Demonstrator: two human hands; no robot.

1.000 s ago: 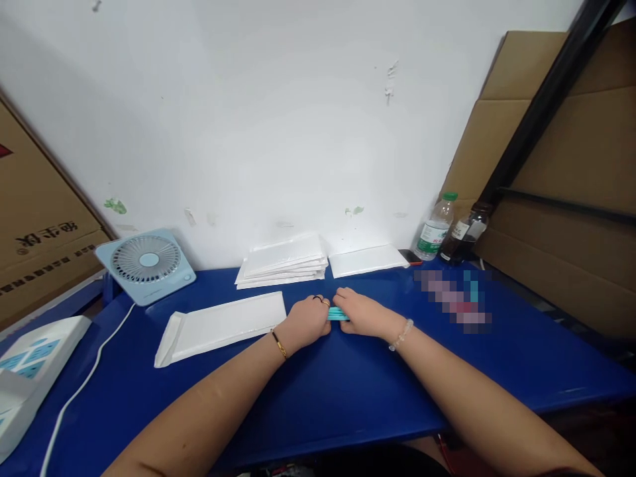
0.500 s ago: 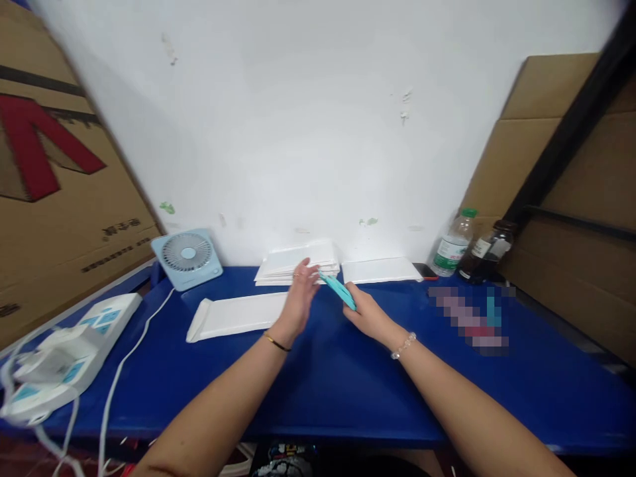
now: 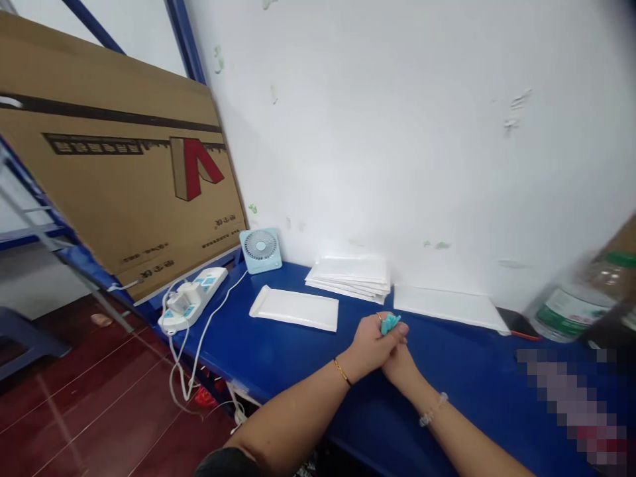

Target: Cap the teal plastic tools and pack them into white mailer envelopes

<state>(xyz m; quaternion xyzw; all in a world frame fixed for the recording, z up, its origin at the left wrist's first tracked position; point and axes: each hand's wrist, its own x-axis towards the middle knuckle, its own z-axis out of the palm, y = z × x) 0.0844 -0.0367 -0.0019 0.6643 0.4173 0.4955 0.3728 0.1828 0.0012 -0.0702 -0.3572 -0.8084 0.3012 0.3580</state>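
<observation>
Both hands are together above the blue tabletop (image 3: 303,358). My left hand (image 3: 371,339) is closed round a small turquoise item (image 3: 390,323), whose top shows between the thumbs. My right hand (image 3: 397,358) is wrapped against the left one, also gripping the turquoise item. A single white padded envelope (image 3: 298,309) lies to the left of the hands. Behind them is a stack of white envelopes (image 3: 350,273) against the wall, and another flat white envelope (image 3: 447,306) lies to the right of that stack.
A light blue fan (image 3: 261,248) stands at the back left, beside a white power strip (image 3: 201,298) with cables. A large cardboard box (image 3: 124,199) leans at the left. At the right are a phone (image 3: 517,323), a green-capped bottle (image 3: 571,311) and a blurred patch.
The view has swung left. My hands, apart before with the turquoise item in the right one, have come together around it, and the left hand has closed.
</observation>
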